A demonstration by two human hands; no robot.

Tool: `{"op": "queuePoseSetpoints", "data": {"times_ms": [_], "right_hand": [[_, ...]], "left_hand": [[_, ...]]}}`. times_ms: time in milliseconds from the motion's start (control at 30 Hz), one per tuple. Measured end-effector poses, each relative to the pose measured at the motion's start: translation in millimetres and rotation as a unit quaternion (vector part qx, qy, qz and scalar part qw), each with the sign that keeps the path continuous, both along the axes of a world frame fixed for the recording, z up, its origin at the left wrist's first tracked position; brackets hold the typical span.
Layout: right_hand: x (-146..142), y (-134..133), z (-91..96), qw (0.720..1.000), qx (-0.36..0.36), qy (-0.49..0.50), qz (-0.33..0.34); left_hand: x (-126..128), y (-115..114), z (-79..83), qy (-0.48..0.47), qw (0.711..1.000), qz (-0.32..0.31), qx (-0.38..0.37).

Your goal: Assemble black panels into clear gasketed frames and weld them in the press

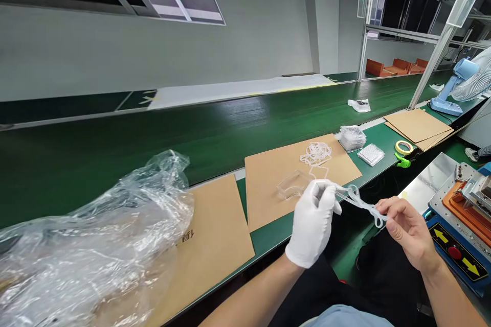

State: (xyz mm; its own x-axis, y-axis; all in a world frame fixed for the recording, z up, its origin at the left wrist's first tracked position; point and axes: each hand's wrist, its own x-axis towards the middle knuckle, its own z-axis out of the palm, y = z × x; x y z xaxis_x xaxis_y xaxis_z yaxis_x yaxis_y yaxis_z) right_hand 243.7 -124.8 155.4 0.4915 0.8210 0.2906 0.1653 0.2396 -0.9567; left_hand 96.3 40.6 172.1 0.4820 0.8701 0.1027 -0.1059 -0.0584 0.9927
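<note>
- One gloved left hand (312, 222) and one bare right hand (412, 232) stand apart, both pinching
- a clear strip (358, 202), apparently silicone, held taut between them, just off the near corner of a cardboard sheet (276, 163)
- tangled strips (315, 154) lie on that sheet

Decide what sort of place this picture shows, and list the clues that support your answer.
Probably a factory assembly line: a long green conveyor belt runs past the worker, who wears a white work glove, with a bench machine marked with yellow arrows and a red button alongside.
</note>
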Motion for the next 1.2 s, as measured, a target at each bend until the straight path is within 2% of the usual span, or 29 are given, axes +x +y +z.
{"op": "queuePoseSetpoints", "data": {"times_ms": [100,167,233,300,367,500,567,633,800,933,1000,1067,1133,1200], "right_hand": [[-1.6,2.0,-7.3,0.999,-0.007,0.034,0.02],[-0.9,3.6,-10.6,0.996,0.033,0.086,-0.012],[2.6,4.0,-12.2,0.987,0.066,0.133,-0.061],[9.0,3.0,-13.6,0.982,0.051,0.147,-0.107],[17.1,1.9,-15.9,0.983,-0.011,0.119,-0.136],[32.8,13.7,-21.2,0.985,-0.131,0.003,-0.115],[37.3,34.0,-23.2,0.986,-0.143,-0.012,-0.085],[39.0,65.6,-25.5,0.989,-0.136,0.007,-0.058],[43.7,174.1,-38.3,0.993,-0.111,0.046,-0.015],[59.9,247.6,-56.5,0.992,-0.12,0.015,-0.026],[64.7,265.7,-67.4,0.991,-0.124,-0.023,-0.052],[59.8,269.7,-79.1,0.988,-0.124,-0.064,-0.062],[43.6,264.2,-91.5,0.986,-0.131,-0.094,-0.029],[19.8,256.6,-103.9,0.977,-0.15,-0.151,0.031]], "left_hand": [[2.3,3.4,5.1,-0.107,0.989,0.088,-0.045],[2.0,10.5,10.3,-0.173,0.972,0.139,-0.073],[-0.2,22.0,12.9,-0.192,0.964,0.159,-0.089],[-4.4,37.2,10.4,-0.154,0.974,0.143,-0.085],[-10.6,54.9,3.7,-0.092,0.988,0.11,-0.066],[-28.8,91.5,-11.8,-0.003,0.996,0.088,-0.022],[-39.5,106.6,-18.3,0.031,0.996,0.086,-0.008],[-50.0,117.9,-25.0,0.06,0.994,0.087,-0.004],[-73.3,131.6,-41.3,0.082,0.993,0.082,-0.017],[-92.7,136.1,-44.5,0.082,0.994,0.066,-0.042],[-103.0,138.3,-44.9,0.084,0.993,0.063,-0.046],[-112.4,140.5,-47.8,0.087,0.993,0.071,-0.046],[-119.5,142.3,-53.4,0.092,0.992,0.078,-0.049],[-123.6,143.2,-59.8,0.093,0.991,0.081,-0.058]]}}
